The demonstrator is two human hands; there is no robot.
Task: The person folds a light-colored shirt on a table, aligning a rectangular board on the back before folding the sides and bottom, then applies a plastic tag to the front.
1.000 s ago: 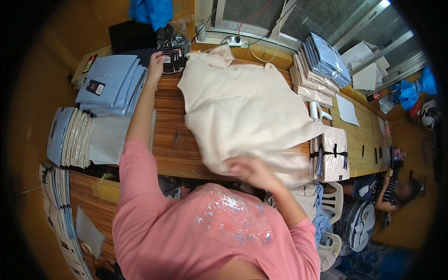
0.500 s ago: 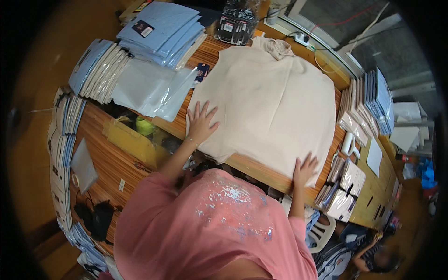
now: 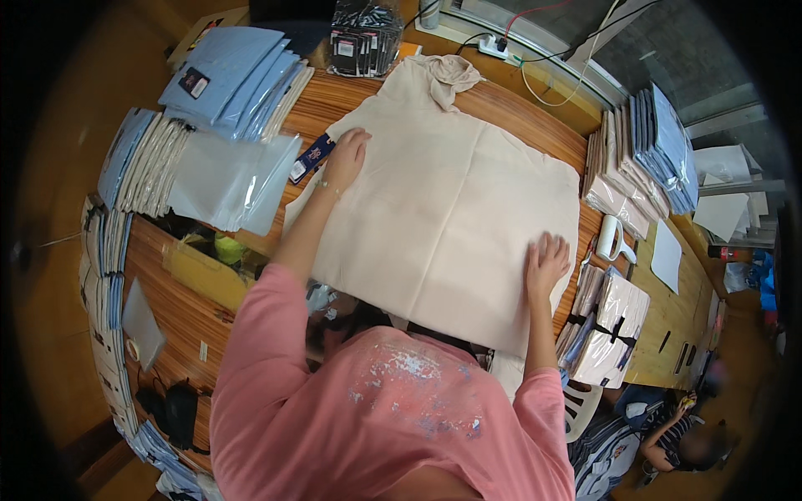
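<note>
A cream garment [image 3: 443,209] lies spread on the wooden table in front of me, with a long crease down its middle. Its bunched collar part [image 3: 451,77] sits at the far end. On the garment's upper left edge rests my left hand [image 3: 345,160], open, fingers close together and holding nothing. Near the right edge my right hand [image 3: 547,264] lies open on the cloth, fingers stretched forward. A dark blue hang tag [image 3: 311,159] lies by the left edge, close to my left hand.
Clear plastic bags [image 3: 230,179] and bagged light blue garments [image 3: 221,79] lie at the left. Stacked packages [image 3: 622,171], a white-handled tool [image 3: 612,240] and strapped bundles [image 3: 608,321] stand at the right. A power strip [image 3: 493,47] is at the back. Another person [image 3: 668,438] sits lower right.
My left hand has moved up along the garment's left edge, its fingers closer together. My right hand has moved slightly up. The garment's lower edge now hangs nearer to me, and the crease has shifted.
</note>
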